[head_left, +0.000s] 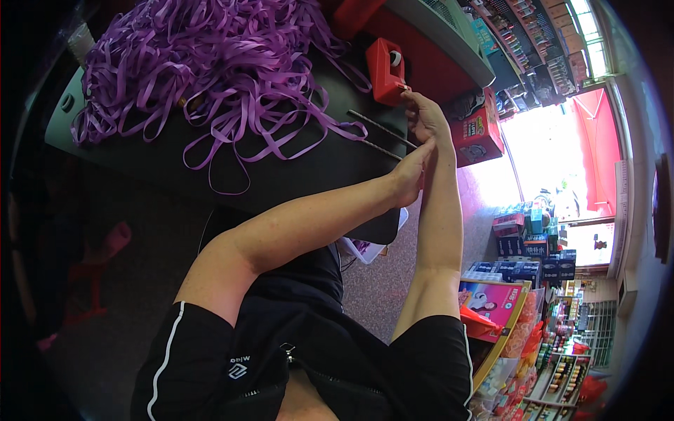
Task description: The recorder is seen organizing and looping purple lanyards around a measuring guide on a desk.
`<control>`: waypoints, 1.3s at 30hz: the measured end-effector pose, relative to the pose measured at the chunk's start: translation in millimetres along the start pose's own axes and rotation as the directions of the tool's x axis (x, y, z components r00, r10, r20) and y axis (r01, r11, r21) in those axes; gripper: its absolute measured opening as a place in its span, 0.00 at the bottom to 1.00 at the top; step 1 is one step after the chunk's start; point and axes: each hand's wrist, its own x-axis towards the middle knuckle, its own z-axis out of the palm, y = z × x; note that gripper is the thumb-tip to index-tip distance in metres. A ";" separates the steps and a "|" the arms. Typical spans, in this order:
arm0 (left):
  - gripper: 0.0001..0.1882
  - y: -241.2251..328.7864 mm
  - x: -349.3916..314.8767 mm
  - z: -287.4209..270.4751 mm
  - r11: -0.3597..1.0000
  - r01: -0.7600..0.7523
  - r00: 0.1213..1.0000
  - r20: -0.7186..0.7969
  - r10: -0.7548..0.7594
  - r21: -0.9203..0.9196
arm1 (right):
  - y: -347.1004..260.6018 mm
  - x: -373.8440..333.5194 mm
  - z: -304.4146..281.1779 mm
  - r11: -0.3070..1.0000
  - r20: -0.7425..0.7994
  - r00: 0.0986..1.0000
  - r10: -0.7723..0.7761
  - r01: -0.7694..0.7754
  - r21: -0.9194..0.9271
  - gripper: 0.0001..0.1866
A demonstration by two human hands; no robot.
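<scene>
My right hand (pixel 423 118) reaches to the front end of a red tape dispenser (pixel 387 76), its thumb and fingertips pinched together at the cutter, seemingly on the tape end. A pale tape roll (pixel 396 58) sits inside the dispenser. Just below, my left hand (pixel 409 177) is closed, partly hidden behind my right wrist. Two straight strands of greyish twisted cord (pixel 378 126) run from the loose purple ribbon (pixel 344 125) into my left hand. A large tangled heap of purple ribbon (pixel 210 63) covers much of the dark tabletop (pixel 288 175).
Beneath the table's right corner stands a white plastic tub (pixel 373 250) with purple material inside. A red box (pixel 480 133) is beyond my right hand. Shelves of goods (pixel 526 42) and stacked boxes (pixel 523 235) line the right side. Speckled floor (pixel 382 302) shows below.
</scene>
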 end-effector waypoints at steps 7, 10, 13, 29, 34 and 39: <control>0.26 2.8 1.7 -1.6 0.995 -0.011 0.997 0.078 0.018 -0.101 | -0.3 0.9 10.1 1.000 -0.067 0.997 -0.026 0.025 -0.009 0.06; 0.25 2.1 1.6 -0.8 0.988 -0.012 0.997 0.067 0.023 -0.155 | 1.3 3.3 12.5 0.999 -0.106 0.994 -0.038 0.036 -0.018 0.05; 0.25 3.5 2.4 -1.8 0.982 -0.019 0.997 0.072 0.033 -0.188 | 1.3 5.5 15.0 0.998 -0.122 0.991 -0.056 0.052 -0.038 0.05; 0.23 8.0 -4.7 9.0 0.980 -0.085 0.996 0.007 0.088 -0.180 | 8.9 -9.6 -18.9 0.992 0.017 0.993 -0.116 0.115 0.059 0.09; 0.22 9.2 -17.2 20.0 0.990 -0.065 0.987 -0.153 0.046 -0.125 | 25.5 -80.0 -44.6 0.929 0.052 0.996 -0.078 0.054 0.366 0.13; 0.08 1.2 -0.3 -4.9 0.986 -0.071 0.997 -0.032 0.066 -0.153 | 59.1 -106.8 -49.4 0.824 -0.019 0.993 -0.120 0.110 0.555 0.14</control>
